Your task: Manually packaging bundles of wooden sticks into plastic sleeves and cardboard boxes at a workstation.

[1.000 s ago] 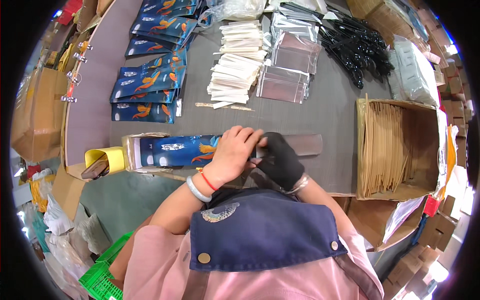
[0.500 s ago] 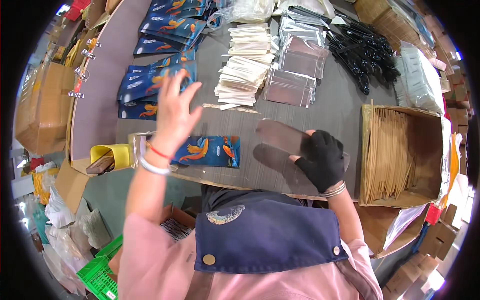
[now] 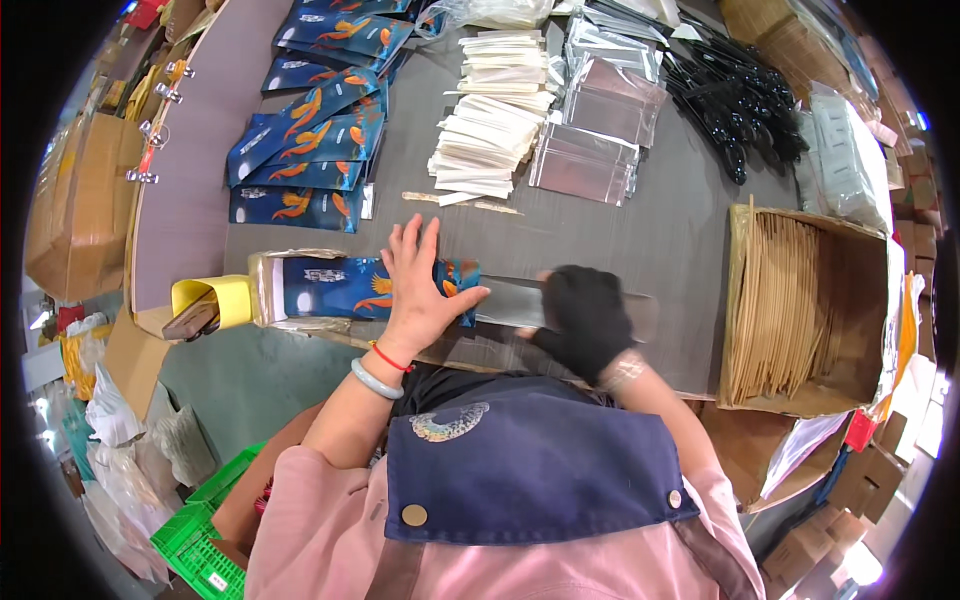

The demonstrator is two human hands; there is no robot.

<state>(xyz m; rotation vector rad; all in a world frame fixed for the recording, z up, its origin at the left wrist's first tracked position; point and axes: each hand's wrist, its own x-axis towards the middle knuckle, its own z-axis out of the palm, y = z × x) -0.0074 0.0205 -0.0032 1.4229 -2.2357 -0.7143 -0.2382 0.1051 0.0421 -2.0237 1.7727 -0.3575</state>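
The left hand is lying flat with fingers spread, pressing on the right end of a blue packet that is sitting inside a clear sleeve on the grey surface. Just right of the packet, the gloved right hand is resting on the empty stretch of the sleeve; whether its grip is closing on the film or only pressing, I cannot tell. The packet's long axis is running left to right, in line with the sleeve, and the left hand is the nearer one to it. Left of the packet a yellow tape holder is sitting at the surface edge. Beyond the packet, more blue packets, white strips and silver pouches are lying in stacks. Right of the packet, a cardboard box is holding brown sheets.
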